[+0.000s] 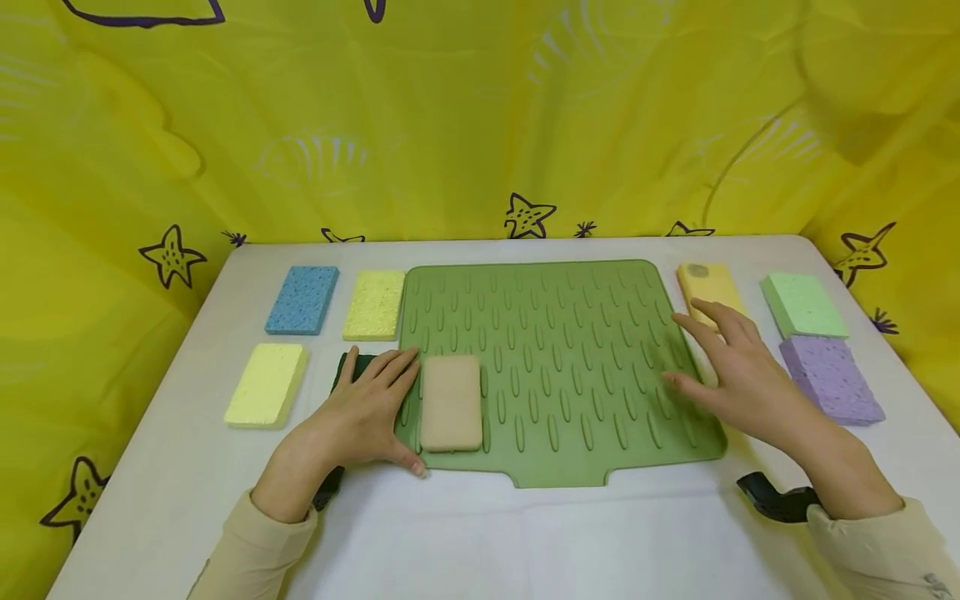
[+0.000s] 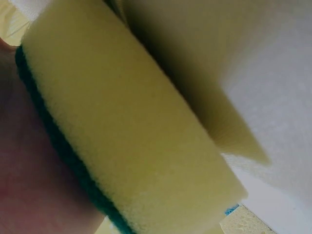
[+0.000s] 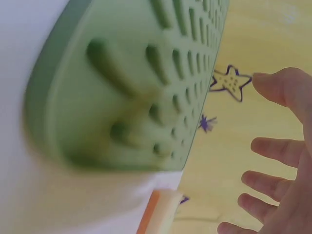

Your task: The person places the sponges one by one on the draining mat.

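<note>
My left hand [image 1: 360, 421] is spread over a sponge with a dark green scouring side [image 1: 358, 367], mostly hidden beneath it; its fingertips reach the green ridged mat's left edge. The left wrist view shows that sponge's yellow foam [image 2: 131, 112] close up, its green layer toward the palm. Whether hand and sponge touch, I cannot tell. A beige sponge [image 1: 452, 404] lies on the mat [image 1: 555, 333], just right of the left fingertips. My right hand [image 1: 757, 383], fingers apart and holding nothing, hovers by the mat's right edge, near a yellow-orange sponge [image 1: 708, 287].
Left of the mat lie a blue sponge [image 1: 302, 300] and two yellow sponges, one farther back [image 1: 375, 304] and one nearer [image 1: 266, 385]. On the right, a mint sponge [image 1: 806, 306] adjoins a purple sponge [image 1: 831, 379]. A yellow patterned curtain [image 1: 450, 125] borders the white table.
</note>
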`<state>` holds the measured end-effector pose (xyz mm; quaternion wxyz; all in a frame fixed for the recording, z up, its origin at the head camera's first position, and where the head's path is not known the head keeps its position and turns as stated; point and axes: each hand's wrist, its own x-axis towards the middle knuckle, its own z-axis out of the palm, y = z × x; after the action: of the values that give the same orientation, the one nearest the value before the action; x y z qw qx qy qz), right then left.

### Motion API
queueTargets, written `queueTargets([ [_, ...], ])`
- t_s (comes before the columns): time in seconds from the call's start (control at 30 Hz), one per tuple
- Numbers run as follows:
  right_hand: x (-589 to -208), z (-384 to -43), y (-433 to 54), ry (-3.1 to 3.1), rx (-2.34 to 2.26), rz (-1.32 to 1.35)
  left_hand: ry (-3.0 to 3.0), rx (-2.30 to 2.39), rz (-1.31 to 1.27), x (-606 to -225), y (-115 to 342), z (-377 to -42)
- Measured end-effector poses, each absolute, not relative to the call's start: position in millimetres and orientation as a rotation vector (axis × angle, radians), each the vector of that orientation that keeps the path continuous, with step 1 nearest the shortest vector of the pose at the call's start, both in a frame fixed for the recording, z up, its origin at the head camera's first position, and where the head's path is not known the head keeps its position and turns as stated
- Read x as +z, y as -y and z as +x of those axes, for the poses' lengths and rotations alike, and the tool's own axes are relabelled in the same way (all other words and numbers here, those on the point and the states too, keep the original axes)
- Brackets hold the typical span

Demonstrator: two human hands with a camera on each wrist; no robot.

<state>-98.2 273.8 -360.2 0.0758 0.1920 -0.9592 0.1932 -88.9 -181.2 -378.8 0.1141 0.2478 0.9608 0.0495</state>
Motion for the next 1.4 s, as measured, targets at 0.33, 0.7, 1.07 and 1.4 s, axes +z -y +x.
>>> queueTargets([
  [0.33, -365.0, -97.5, -310.9, 2.923, 0.588, 0.425, -2.796, 0.155, 0.709, -378.3, 181.1, -89.8],
  [0.7, -371.9, -95.2, -351.0, 2.999, 0.444, 0.218, -2.802, 0.153, 0.712, -379.2, 180.3, -90.4],
  [1.07, -373.6, -94.9, -385.6, 3.11, 0.332, 0.047, -2.794, 0.16, 0.7, -378.2, 180.2, -89.8],
  [1.4, -379.6, -89.3, -406.9, 3.261, 0.378, -0.17, -2.798, 0.153, 0.701, -377.8, 179.4, -89.9],
])
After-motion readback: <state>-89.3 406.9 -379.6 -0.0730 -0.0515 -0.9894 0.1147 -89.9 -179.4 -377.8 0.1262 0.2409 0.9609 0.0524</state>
